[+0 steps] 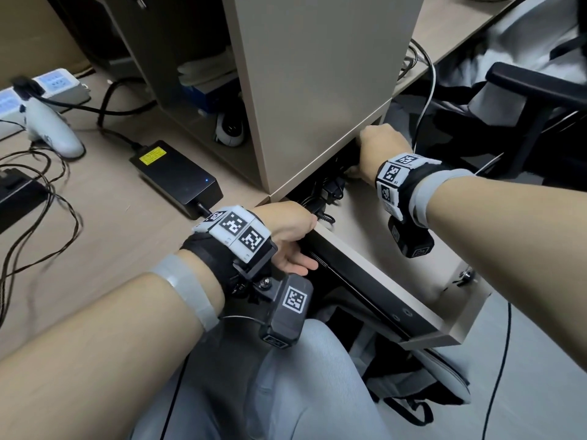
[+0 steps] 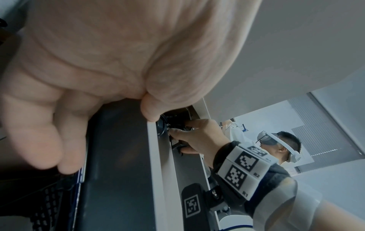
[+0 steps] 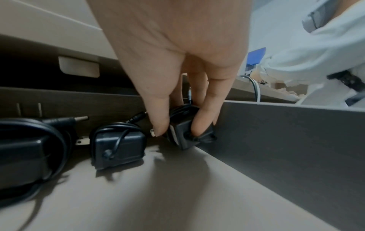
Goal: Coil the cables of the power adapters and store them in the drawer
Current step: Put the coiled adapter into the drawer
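The drawer (image 1: 374,230) stands pulled out below the desk. My left hand (image 1: 289,230) grips its left side wall (image 2: 118,156), with the fingers (image 2: 39,132) curled over the edge. At the back of the drawer, under the desk, my right hand (image 1: 374,144) pinches a small black adapter (image 3: 185,137) with its cable wrapped round it; the right hand (image 3: 178,130) holds it in the back right corner against the dark wall (image 3: 286,140). A second wrapped adapter (image 3: 118,146) and a larger one (image 3: 21,157) lie on the drawer floor to the left.
On the desk to the left lie a big black power brick (image 1: 178,176), a power strip (image 1: 54,84), a white controller (image 1: 50,128) and loose cables (image 1: 41,192). A beige upright panel (image 1: 317,84) stands above the drawer. A chair armrest (image 1: 536,87) is at the right.
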{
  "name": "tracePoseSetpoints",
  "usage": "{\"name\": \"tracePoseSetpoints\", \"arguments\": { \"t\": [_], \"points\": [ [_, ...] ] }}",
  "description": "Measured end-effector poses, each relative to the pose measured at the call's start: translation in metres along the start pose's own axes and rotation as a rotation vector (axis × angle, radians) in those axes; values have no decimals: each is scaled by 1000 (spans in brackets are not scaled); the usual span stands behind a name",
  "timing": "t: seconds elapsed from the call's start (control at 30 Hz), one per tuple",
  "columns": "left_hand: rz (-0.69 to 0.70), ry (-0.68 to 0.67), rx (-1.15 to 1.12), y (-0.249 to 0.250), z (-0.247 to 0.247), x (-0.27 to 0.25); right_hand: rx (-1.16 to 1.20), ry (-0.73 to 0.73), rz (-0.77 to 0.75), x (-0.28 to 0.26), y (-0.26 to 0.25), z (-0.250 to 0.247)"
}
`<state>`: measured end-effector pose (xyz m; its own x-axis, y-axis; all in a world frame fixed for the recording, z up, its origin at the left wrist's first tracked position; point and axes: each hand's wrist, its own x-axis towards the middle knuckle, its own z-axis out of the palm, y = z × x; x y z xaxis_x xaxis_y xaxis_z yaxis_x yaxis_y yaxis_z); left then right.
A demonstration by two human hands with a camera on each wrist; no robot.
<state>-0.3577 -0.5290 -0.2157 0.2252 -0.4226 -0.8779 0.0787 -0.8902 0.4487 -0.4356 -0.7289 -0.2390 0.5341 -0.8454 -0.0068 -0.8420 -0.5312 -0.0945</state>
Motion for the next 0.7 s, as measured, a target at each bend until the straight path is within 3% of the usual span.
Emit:
{"name": "tracePoseSetpoints", "arguments": {
  "t": [0.3,0.6,0.7],
  "points": [
    [-14,21,25,2,1,6,76,-32,-82,2,-7,8],
    [12,50,18,1,2,4,130,-182,-35,-19,-3,-27],
    [63,91,6,-5,3,1,71,-332,-40,-36,-2,-44]
  ]
}}
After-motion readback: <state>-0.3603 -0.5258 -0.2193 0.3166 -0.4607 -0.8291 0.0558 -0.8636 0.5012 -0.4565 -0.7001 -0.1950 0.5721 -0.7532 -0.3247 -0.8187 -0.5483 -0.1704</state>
